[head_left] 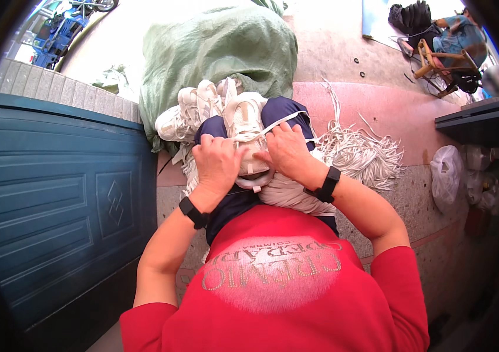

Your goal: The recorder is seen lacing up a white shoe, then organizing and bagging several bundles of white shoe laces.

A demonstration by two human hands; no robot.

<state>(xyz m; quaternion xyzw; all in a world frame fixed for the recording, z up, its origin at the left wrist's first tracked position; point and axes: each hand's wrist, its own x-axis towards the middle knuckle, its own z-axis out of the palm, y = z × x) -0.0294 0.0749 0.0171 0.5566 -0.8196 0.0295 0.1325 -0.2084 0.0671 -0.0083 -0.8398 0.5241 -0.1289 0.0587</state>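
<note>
green sack, far, bulging, behind everything; likely to slump forward onto the pile if leaned on.
blue panelled door, left, flat and close; little elbow room on that side.
heap of loose white laces, right, tangled; prone to snag a trailing end.
pile of white shoes, far left of the lap, stacked loosely; liable to slide if knocked.
white shoe, centre, resting on the lap; apt to tip off the knees under a hard pull.
left hand, fingers curled shut on the shoe's side.
right hand, pinched together on the white lace, taut toward the far right; risk of slipping from an eyelet or threading unevenly.
</note>
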